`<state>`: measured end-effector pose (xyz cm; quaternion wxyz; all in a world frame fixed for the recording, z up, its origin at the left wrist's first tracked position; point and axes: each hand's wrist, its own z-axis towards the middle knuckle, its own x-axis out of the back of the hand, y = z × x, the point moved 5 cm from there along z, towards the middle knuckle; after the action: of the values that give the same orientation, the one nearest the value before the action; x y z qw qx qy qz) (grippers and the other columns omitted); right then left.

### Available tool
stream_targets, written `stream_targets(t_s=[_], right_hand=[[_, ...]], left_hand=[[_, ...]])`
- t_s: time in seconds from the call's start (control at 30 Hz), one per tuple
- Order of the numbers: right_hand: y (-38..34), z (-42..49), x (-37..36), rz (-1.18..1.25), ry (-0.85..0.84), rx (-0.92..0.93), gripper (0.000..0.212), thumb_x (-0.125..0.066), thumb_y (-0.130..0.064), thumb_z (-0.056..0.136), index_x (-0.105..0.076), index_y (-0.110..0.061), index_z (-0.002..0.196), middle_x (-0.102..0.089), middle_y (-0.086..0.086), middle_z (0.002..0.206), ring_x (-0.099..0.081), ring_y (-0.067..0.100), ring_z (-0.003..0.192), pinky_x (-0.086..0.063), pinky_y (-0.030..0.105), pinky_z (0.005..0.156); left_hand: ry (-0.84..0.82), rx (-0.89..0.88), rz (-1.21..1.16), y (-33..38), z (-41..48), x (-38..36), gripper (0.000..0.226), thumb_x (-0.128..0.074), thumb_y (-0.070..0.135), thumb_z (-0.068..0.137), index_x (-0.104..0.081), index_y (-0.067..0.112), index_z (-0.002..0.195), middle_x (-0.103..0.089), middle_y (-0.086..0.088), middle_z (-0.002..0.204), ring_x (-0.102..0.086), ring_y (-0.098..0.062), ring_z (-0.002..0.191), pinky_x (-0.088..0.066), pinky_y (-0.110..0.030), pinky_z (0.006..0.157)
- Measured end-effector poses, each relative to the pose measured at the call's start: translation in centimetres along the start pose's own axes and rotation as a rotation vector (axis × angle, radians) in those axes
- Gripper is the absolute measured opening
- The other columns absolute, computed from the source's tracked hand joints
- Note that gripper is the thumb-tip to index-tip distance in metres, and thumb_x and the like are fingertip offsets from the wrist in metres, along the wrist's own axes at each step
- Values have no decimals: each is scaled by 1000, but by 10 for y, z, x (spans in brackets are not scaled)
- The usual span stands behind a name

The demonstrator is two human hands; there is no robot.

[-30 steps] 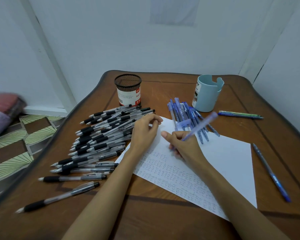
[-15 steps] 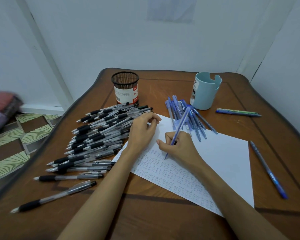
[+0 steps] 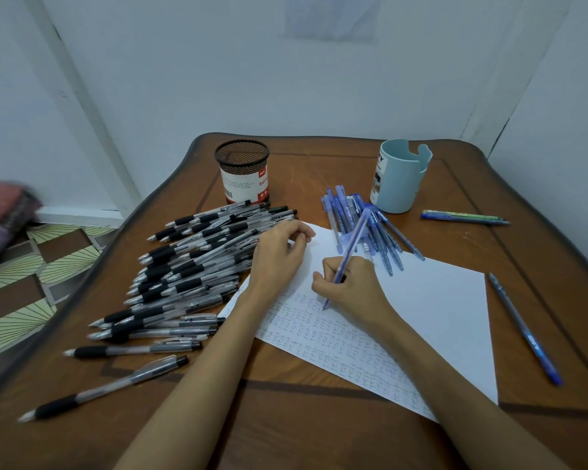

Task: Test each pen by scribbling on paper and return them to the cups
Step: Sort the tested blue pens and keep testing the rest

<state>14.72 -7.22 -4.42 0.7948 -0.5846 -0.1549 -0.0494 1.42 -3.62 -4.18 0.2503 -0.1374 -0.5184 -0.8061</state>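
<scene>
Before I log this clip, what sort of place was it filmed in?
Probably a room in a home rather than an office: a curvy-edged wooden table set into a corner of plain white walls, with patterned floor tiles at left.

Label on mesh cup (image 3: 241, 164): white text on the red band reads "Ball P…", rest out of sight; barcode, digits illegible. Blue cup (image 3: 401, 178) label: only "Y" legible. Paper (image 3: 438, 300): scribble rows, unreadable.
</scene>
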Motion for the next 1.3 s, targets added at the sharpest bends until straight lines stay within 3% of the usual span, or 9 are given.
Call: stream_targets(t_s=[0.17,0.33,0.77,0.9,0.97,1.03,1.13,1.2,1.3], right_hand=[[0,-1,-2,16,-32,-26,47,-60,6,77,-34,-16,45,-28,-10,42,-31,3,42,-37,15,47],[-4,-1,0,-9,-10,-12,47,-59,6,79,-32,-15,46,-28,-3,46,-33,2,38,-31,6,44],[-1,0,1,-53,19,-3,48,-57,6,75,-28,-18,47,-24,-9,44,-29,4,40,-28,14,47],[-2,0,1,-111,43,30,50,-63,-5,82,-31,-21,47,-35,-9,36,-35,5,39,-31,17,51],[-4,1,6,-76,92,40,49,-65,-20,87,-33,-19,49,-37,-9,39,-38,4,41,-32,17,50],[-1,4,19,39,196,7,47,-55,-27,93,-40,-18,50,-40,-9,45,-42,2,44,-36,13,51],[8,8,42,157,393,-103,48,-36,-17,102,-50,-17,55,-47,-5,55,-43,0,47,-35,13,50],[12,10,57,191,486,-122,40,-33,-10,100,-50,-17,65,-42,-3,58,-40,1,43,-30,15,45],[16,11,75,169,568,-109,18,-39,-11,100,-46,-15,83,-43,-2,65,-42,3,52,-36,14,48]], left_hand=[[-4,10,0,-1,0,-1,24,-47,2,88,-67,17,85,-67,7,88,-61,-9,83,-52,-38,72],[-7,10,3,0,0,-1,24,-47,2,88,-67,15,86,-67,7,88,-61,-8,85,-52,-37,75],[-8,-3,29,1,0,0,24,-47,2,88,-67,14,85,-67,7,87,-60,-7,83,-48,-27,69],[-6,-7,33,3,-1,0,23,-48,2,88,-68,13,86,-67,7,87,-60,-7,83,-49,-28,69],[-9,-9,42,2,0,-1,22,-48,3,88,-67,15,88,-66,8,88,-60,-7,83,-49,-29,69],[-15,-18,63,1,0,-2,22,-48,4,89,-66,17,90,-66,10,90,-59,-6,84,-48,-28,70],[-28,-35,98,1,0,-3,22,-48,5,90,-66,18,96,-65,9,95,-57,-5,85,-45,-24,69],[-39,-48,118,4,0,-3,22,-48,7,91,-65,18,99,-64,8,96,-56,-5,86,-43,-23,68],[-66,-107,168,13,-5,-7,23,-47,8,92,-62,20,105,-61,9,100,-55,-7,93,-43,-23,70]])
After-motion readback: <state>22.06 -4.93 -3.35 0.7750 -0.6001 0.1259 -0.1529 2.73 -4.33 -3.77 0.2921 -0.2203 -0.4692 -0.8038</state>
